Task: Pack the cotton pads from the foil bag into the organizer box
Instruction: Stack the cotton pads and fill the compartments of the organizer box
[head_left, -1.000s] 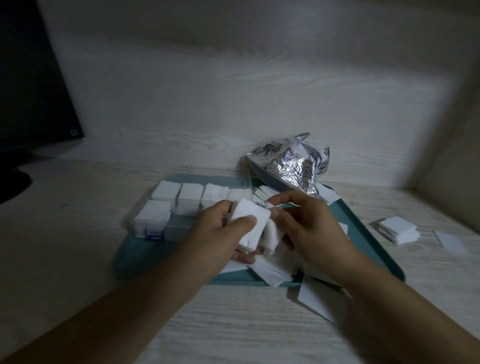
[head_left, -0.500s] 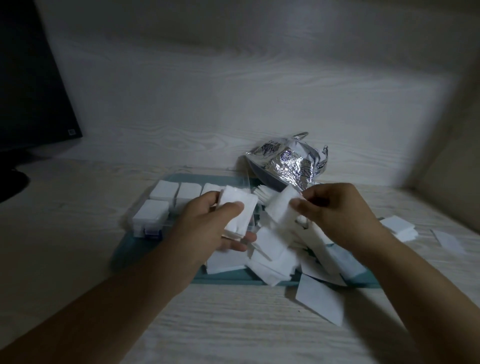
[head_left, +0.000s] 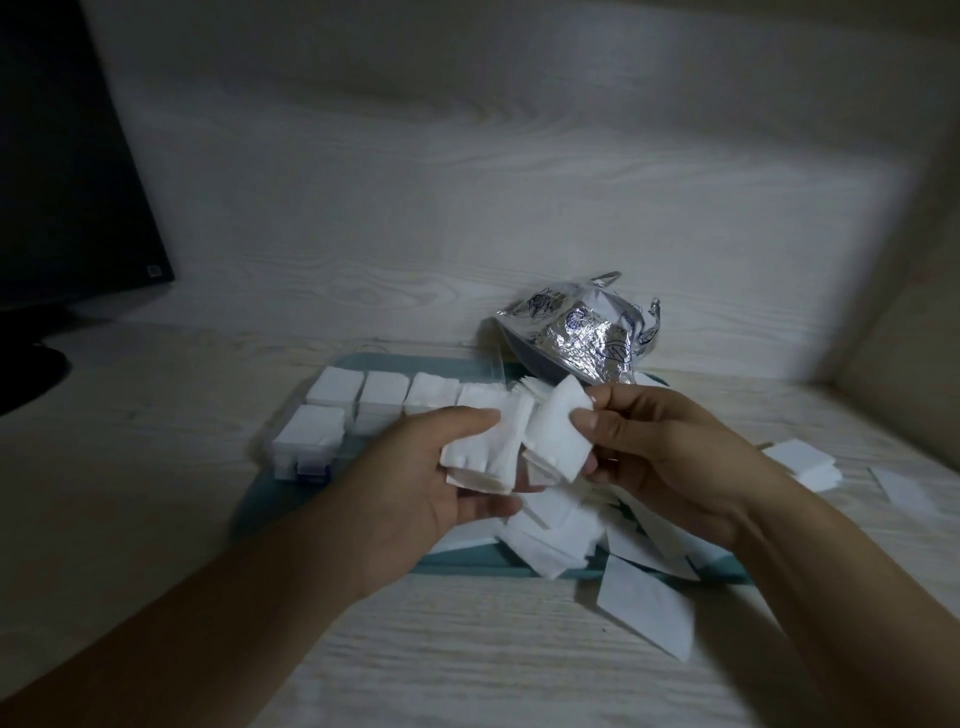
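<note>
Against left-hand stack (head_left: 485, 452), right-hand pad (head_left: 558, 434) now.

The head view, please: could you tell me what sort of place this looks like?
Probably a home or office desk: a pale wood-grain desktop with matching back panel, and a dark monitor at the left.

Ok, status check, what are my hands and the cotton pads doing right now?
Left hand grips a pad stack. Right hand pinches one pad beside it. Box partly filled. Loose pads litter tray; nothing blocking.
</note>
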